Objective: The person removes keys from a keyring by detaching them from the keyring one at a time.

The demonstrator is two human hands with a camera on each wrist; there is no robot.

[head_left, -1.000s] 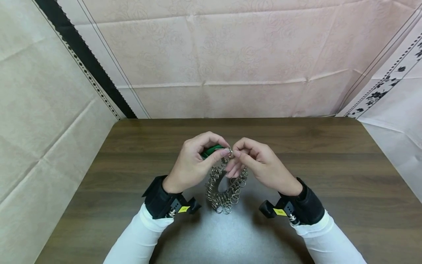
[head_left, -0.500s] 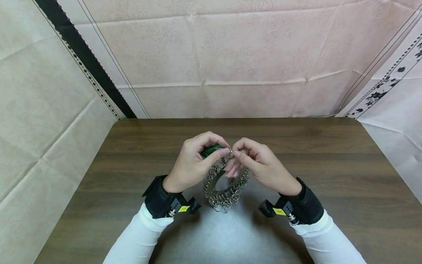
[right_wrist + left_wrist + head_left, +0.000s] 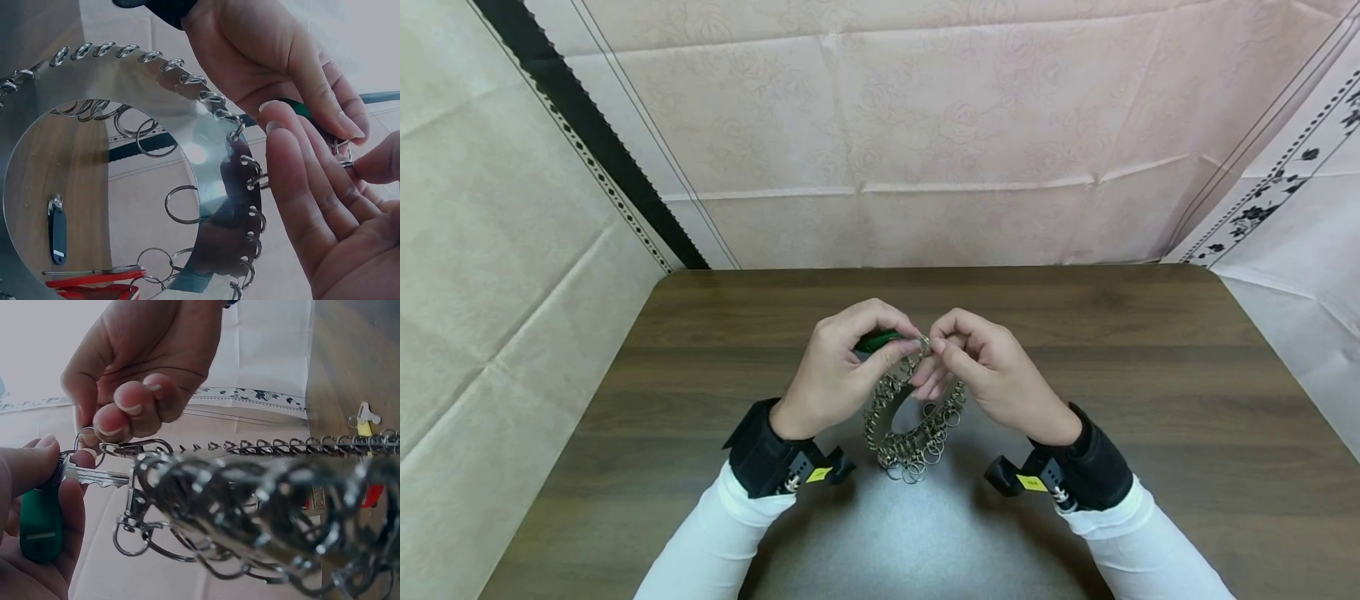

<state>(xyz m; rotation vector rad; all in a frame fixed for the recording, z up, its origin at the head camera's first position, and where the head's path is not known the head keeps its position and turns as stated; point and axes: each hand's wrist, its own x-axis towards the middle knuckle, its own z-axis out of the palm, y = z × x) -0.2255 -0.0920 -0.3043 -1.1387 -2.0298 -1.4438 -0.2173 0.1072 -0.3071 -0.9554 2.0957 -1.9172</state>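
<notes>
Brown wood-grain table (image 3: 1150, 417); left hand (image 3: 842, 367) pinching a green plastic key tag (image 3: 40, 525) at its ring end, right hand (image 3: 1000, 367) a thin silver wire ring (image 3: 75, 440), both at the ring-fringed metal hoop (image 3: 215, 147); I'd lose that wire ring if the pinch slackened.

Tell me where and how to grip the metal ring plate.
Probably pinch the metal ring plate by its smooth inner edge, coming in through the central hole: small rings crowd its outer edge, while that wide opening should leave finger room.
</notes>
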